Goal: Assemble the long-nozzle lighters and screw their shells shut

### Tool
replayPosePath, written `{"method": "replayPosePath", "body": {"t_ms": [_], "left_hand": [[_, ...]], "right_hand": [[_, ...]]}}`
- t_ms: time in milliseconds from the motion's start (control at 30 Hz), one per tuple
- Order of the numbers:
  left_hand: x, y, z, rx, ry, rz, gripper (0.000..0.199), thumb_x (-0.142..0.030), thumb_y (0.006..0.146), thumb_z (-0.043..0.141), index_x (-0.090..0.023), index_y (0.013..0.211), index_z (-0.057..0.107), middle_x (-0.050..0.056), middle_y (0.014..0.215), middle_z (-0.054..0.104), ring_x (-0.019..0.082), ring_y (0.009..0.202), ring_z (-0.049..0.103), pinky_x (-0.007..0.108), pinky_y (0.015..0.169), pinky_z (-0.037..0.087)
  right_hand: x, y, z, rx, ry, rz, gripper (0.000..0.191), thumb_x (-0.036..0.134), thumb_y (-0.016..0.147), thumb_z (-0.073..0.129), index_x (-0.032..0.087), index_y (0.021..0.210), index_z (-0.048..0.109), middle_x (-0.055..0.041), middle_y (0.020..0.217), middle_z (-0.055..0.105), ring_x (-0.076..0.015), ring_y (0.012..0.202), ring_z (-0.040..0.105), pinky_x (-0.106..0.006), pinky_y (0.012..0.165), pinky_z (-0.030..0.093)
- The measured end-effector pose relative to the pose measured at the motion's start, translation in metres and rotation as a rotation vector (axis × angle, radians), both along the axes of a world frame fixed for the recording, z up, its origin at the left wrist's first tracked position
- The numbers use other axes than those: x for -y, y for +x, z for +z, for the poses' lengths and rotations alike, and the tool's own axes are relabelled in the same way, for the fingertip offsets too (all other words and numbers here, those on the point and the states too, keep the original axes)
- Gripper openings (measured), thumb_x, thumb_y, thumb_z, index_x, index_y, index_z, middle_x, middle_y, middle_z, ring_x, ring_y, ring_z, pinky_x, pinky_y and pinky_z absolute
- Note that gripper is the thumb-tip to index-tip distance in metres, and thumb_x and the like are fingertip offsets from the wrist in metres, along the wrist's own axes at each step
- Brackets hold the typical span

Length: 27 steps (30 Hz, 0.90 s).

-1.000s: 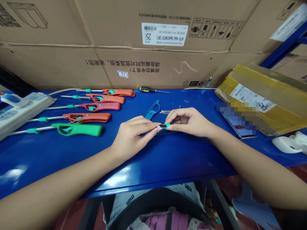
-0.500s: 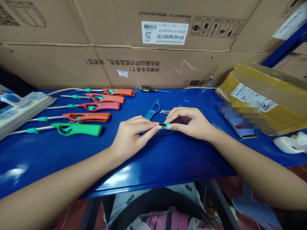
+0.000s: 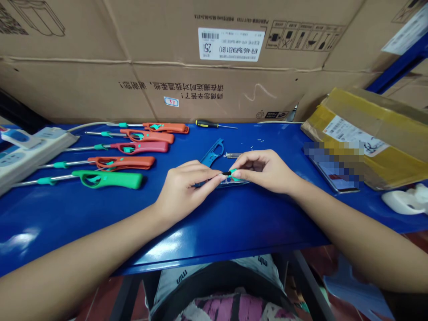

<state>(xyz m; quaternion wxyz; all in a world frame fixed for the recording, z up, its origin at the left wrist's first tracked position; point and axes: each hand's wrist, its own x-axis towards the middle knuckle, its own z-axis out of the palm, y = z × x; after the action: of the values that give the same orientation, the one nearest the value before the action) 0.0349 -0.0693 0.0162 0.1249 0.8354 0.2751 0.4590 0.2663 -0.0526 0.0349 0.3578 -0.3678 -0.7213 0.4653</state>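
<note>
Both hands meet over the middle of the counter [image 3: 214, 227], fingertips nearly together. The left hand [image 3: 187, 189] has thumb and forefinger pinched on the near end of a small black piece [image 3: 226, 173], the other fingers folded behind. The right hand [image 3: 269, 171] pinches a little teal part [image 3: 235, 174] at the black piece's 3 o'clock end, its remaining fingers loosely curled. The two parts meet in the gap between the hands — whether they are joined I cannot tell.

Taking that pair as the clock's centre, a blue handle shell [image 3: 211, 154] lies near 11 o'clock, partly behind the left fingers, and a clear tube [image 3: 233, 155] lies at 12, close to the right knuckles. Tiny white bits are scattered around 1. Farther out, between 11 and 12, sits a black-and-yellow screwdriver [image 3: 207, 124].

From 9 to 10 o'clock lie five long-nosed lighters — a green lighter [image 3: 115, 179] nearest, the others red and orange — with a white power strip [image 3: 36, 149] beyond. A phone [image 3: 334, 174] rests at 3, against a yellow-taped box [image 3: 374, 133]. A large cardboard carton [image 3: 167, 44] stands along the back at 12.
</note>
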Motion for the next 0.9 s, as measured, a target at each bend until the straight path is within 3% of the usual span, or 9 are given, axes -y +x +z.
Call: {"method": "replayPosePath", "body": {"t_ms": [233,333,467,633,733,900], "left_hand": [[-0.011,-0.006,-0.003,-0.264,-0.088,0.032,0.02,-0.03,0.097,0.065,-0.019,0.092,0.08,0.004,0.084,0.076,0.016,0.074,0.064,0.03,0.074,0.05],[-0.014,-0.009,-0.003,-0.343,-0.123,0.06,0.022,-0.032,0.098,0.063,-0.02,0.095,0.081,0.005,0.084,0.073,0.017,0.076,0.062,0.03,0.073,0.049],[-0.013,-0.01,0.0,-0.408,-0.146,0.084,0.024,-0.031,0.1,0.06,-0.02,0.098,0.081,0.005,0.086,0.072,0.018,0.08,0.063,0.031,0.074,0.05],[-0.013,-0.012,0.001,-0.441,-0.136,0.062,0.026,-0.028,0.1,0.056,-0.017,0.107,0.079,0.007,0.09,0.07,0.019,0.084,0.064,0.032,0.076,0.052],[-0.015,-0.015,0.0,-0.465,-0.093,0.042,0.027,-0.028,0.101,0.055,-0.016,0.104,0.079,0.007,0.092,0.071,0.019,0.086,0.065,0.031,0.077,0.053],[-0.019,-0.019,0.001,-0.512,-0.016,0.042,0.024,-0.03,0.1,0.059,-0.019,0.102,0.08,0.005,0.088,0.073,0.018,0.083,0.065,0.029,0.072,0.051]], "right_hand": [[-0.006,-0.006,-0.012,0.007,-0.212,-0.056,0.031,0.046,0.075,0.082,0.016,0.083,0.077,-0.0026,0.076,0.072,-0.0117,0.063,0.062,-0.027,0.06,0.055],[-0.005,-0.01,-0.017,-0.037,-0.261,-0.092,0.031,0.045,0.072,0.085,0.017,0.083,0.077,-0.0031,0.081,0.073,-0.0132,0.068,0.065,-0.029,0.064,0.059],[-0.004,-0.01,-0.014,-0.035,-0.34,-0.097,0.028,0.041,0.07,0.086,0.017,0.079,0.077,-0.0036,0.08,0.075,-0.014,0.071,0.068,-0.03,0.069,0.06],[-0.004,-0.002,-0.005,-0.016,-0.533,-0.075,0.031,0.027,0.066,0.089,0.016,0.092,0.078,-0.0029,0.084,0.077,-0.0124,0.076,0.071,-0.027,0.076,0.059],[-0.005,0.0,-0.004,-0.018,-0.522,-0.044,0.037,0.024,0.063,0.09,0.015,0.096,0.076,-0.0032,0.087,0.077,-0.0133,0.081,0.072,-0.029,0.081,0.06],[-0.004,-0.002,-0.01,-0.035,-0.35,0.021,0.036,0.028,0.069,0.087,0.014,0.099,0.074,-0.0061,0.098,0.075,-0.0156,0.086,0.073,-0.033,0.086,0.061]]}}
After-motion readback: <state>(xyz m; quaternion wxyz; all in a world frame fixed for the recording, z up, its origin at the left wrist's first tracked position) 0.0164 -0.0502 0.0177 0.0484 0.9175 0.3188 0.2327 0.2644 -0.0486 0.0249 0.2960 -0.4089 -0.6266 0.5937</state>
